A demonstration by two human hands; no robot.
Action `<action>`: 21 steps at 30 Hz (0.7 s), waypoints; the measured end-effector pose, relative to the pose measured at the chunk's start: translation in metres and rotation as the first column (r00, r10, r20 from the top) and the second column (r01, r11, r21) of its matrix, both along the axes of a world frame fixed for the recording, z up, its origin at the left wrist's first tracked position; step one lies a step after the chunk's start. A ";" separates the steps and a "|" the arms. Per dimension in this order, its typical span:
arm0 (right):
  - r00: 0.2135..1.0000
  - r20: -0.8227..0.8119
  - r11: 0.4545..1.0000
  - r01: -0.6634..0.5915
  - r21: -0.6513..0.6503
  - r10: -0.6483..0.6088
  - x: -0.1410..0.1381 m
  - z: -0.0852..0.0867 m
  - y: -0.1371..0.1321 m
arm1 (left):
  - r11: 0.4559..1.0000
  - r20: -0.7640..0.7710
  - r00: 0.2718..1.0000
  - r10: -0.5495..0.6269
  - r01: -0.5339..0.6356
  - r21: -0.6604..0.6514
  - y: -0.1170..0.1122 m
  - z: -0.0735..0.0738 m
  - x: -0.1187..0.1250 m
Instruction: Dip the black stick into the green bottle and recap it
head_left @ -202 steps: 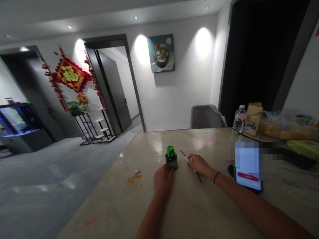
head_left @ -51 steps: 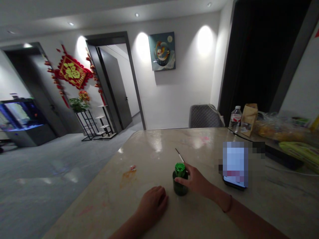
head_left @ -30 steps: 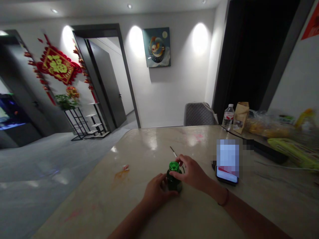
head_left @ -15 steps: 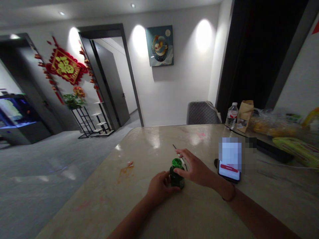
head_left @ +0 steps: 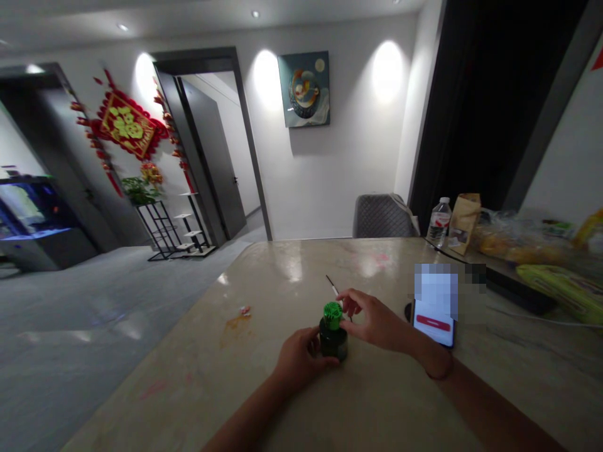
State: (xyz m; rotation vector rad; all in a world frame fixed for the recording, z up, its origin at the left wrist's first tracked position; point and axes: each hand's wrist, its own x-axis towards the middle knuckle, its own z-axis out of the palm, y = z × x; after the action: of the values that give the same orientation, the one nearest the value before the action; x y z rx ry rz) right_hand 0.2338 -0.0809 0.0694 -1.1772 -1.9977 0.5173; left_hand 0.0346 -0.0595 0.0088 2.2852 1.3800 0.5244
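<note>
A small dark green bottle [head_left: 333,344] stands upright on the table, with a bright green ridged cap [head_left: 332,314] on top. My left hand [head_left: 301,358] is wrapped around the lower bottle from the left, its thumb along the front. At the right edge of the cap, my right hand [head_left: 370,320] has its thumb and curled fingers closed in. How firmly they grip cannot be made out. Behind those fingers lies a thin stick [head_left: 332,285] with a dark tip and a pale section, partly hidden by the hand.
A lit phone [head_left: 434,323] lies right of my right hand. Farther right are a water bottle [head_left: 440,223], a paper bag [head_left: 464,223], plastic-wrapped food [head_left: 513,238] and a black bar [head_left: 518,289]. An orange smear [head_left: 238,326] marks the tabletop on the left. A grey chair [head_left: 384,216] stands beyond.
My right hand's fingers have drawn back and curled in, and its thumb has shifted right from the bottle's front to the cap's edge. My left hand keeps its hold.
</note>
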 end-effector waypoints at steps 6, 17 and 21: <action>0.999 -0.046 1.000 0.001 0.002 -0.001 -0.015 -0.009 -0.001 | 1.000 -0.012 1.000 -0.002 0.003 0.011 0.000 -0.001 0.000; 0.994 -0.088 0.997 -0.069 -0.026 0.067 -0.014 -0.009 0.001 | 1.000 -0.028 1.000 -0.005 0.006 0.024 0.000 -0.002 0.000; 0.991 -0.092 0.994 -0.097 -0.052 0.092 -0.009 -0.006 0.000 | 0.999 -0.023 1.000 -0.004 0.004 0.034 0.000 -0.002 0.000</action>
State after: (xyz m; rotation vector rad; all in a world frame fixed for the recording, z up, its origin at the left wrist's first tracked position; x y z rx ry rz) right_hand 0.2247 -0.0805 0.0630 -1.0771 -1.9801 0.6667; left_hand 0.0350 -0.0594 0.0072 2.3279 1.3874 0.5259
